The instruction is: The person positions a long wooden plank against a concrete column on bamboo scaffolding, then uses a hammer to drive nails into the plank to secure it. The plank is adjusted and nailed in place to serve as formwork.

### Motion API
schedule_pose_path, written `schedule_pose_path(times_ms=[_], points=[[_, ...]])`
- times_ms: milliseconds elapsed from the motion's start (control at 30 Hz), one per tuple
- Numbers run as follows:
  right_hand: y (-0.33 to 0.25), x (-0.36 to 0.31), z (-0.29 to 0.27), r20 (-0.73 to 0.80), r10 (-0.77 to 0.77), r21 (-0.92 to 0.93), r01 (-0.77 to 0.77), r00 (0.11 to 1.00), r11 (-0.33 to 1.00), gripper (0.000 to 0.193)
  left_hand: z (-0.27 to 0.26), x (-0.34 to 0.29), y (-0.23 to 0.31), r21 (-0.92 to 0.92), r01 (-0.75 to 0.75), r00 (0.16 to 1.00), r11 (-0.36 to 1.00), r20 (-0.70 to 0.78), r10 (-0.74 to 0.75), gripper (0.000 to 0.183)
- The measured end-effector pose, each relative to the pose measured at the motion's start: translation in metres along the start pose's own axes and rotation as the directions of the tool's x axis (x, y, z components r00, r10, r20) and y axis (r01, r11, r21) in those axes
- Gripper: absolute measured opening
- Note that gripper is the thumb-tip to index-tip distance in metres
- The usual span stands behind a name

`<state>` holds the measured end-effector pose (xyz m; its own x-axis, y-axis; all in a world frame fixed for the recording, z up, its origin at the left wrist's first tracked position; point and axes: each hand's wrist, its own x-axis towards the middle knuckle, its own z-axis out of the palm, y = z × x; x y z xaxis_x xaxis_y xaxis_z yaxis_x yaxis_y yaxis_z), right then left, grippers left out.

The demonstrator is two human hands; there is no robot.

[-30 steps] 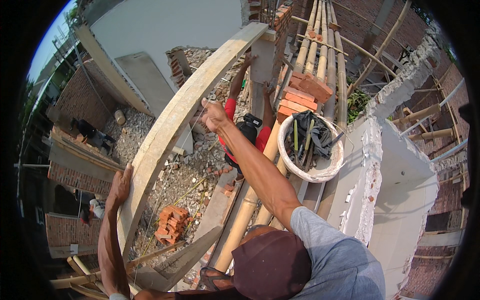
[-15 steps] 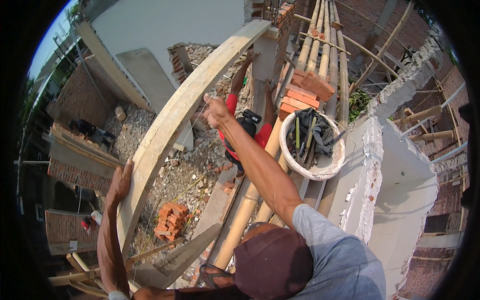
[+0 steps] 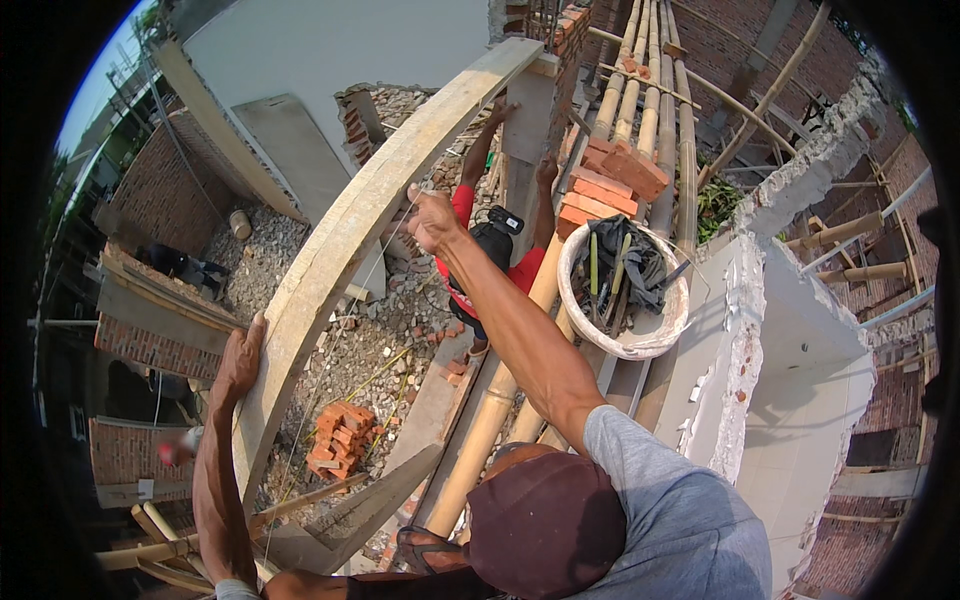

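Place: outdoor building site, partly demolished
Sky (image 3: 100, 85): open and bright, far left
Rubble (image 3: 255, 265): grey, strewn over the ground, left
White wall (image 3: 810, 420): broken along its jagged edge, right
Bamboo poles (image 3: 648, 125): laid side by side, far right
Brick heap (image 3: 340, 440): loose red bricks amid debris, near left

open air left of beam (image 3: 335, 240), bucket (image 3: 630, 350) right

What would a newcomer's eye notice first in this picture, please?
First, probably the long pale beam, arching from lower left to top centre, with the left hand against its left edge and the right hand beside its right edge. Next, the whitish bucket right of centre, and the orange brick pile at lower left.
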<state>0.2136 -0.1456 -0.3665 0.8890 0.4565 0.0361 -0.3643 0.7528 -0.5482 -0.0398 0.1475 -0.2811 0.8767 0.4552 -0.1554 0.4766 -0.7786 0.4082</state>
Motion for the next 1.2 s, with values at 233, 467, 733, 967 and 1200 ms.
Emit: schedule_pose_path(times_ms=[233, 467, 733, 967, 1200], points=[[-0.004, -0.005, 0.007, -0.029, 0.012, -0.029, -0.013, 1.0, 1.0, 0.037, 0.0, 0.0, -0.001, -0.047, -0.026, 1.0, 0.999, 0.014, 0.027, 0.075], [-0.002, -0.001, 0.007, 0.004, 0.011, -0.022, -0.011, 1.0, 1.0, 0.035, -0.001, -0.003, 0.005, -0.012, -0.063, 0.998, 0.998, -0.011, 0.062, 0.078], [0.002, 0.006, 0.002, -0.027, 0.015, -0.005, -0.015, 1.0, 1.0, 0.034, -0.004, -0.011, 0.021, -0.038, 0.003, 1.0, 0.999, -0.03, -0.004, 0.077], [0.003, 0.004, 0.0, 0.014, -0.004, -0.015, 0.004, 1.0, 1.0, 0.035, -0.002, -0.004, 0.007, 0.026, -0.106, 0.994, 0.994, -0.02, 0.107, 0.076], [0.002, 0.003, 0.001, -0.008, 0.012, -0.06, -0.013, 1.0, 0.998, 0.035, -0.001, -0.002, 0.004, 0.008, -0.068, 0.997, 0.998, -0.035, 0.069, 0.078]])
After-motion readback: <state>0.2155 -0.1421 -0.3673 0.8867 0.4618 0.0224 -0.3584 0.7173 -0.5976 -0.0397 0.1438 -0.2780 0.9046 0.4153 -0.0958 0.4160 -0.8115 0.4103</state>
